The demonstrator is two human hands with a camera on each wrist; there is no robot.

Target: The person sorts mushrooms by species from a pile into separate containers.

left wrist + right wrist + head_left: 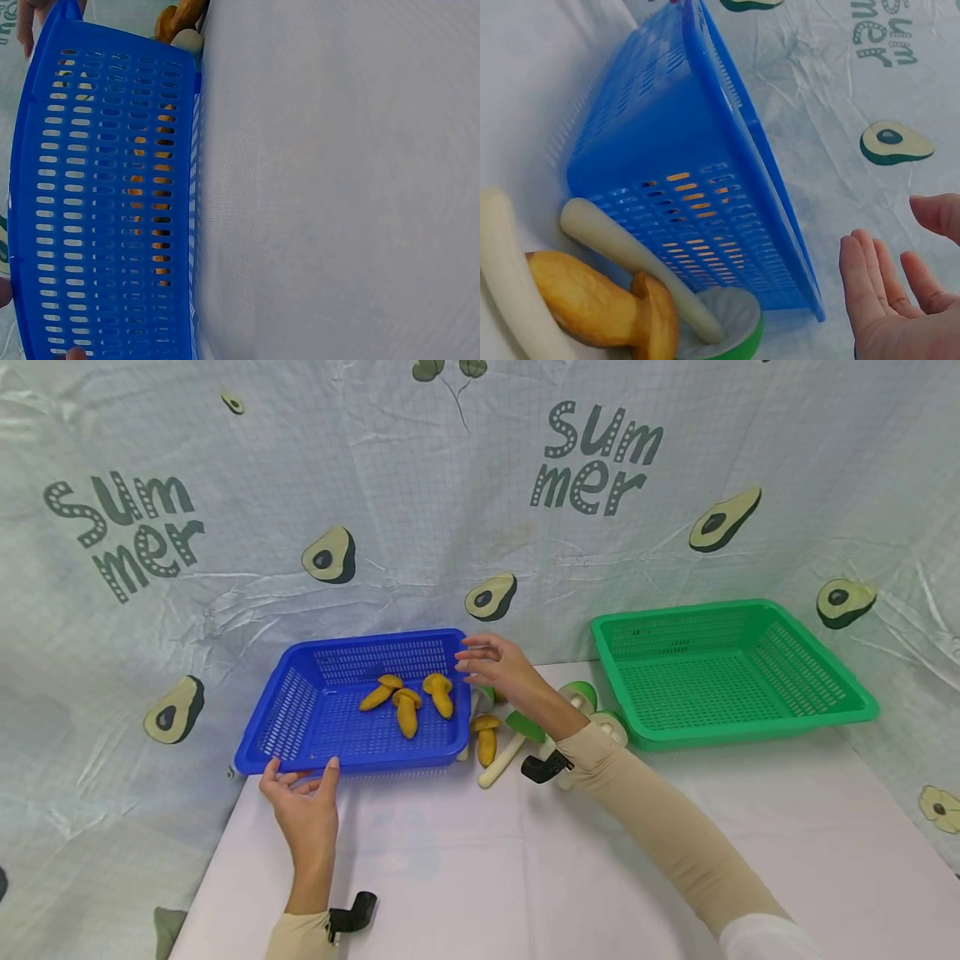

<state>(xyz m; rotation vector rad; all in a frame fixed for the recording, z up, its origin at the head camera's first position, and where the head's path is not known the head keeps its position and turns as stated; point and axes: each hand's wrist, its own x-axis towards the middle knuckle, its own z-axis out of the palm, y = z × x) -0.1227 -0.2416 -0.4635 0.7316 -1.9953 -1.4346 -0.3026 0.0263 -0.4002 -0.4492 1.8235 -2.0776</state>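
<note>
On the counter, three mushrooms lie in the blue basket, its near rim pinched by my left grip. From the left wrist, my cropped fingertips seem to clasp that rim. From the right wrist, my right grip hangs spread just beside the basket.

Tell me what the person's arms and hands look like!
The left hand and right hand are bare, without gloves. Both arms wear tan sleeves, with a small black gadget at each cuff. White cloth shows at the right sleeve's upper end.
</note>
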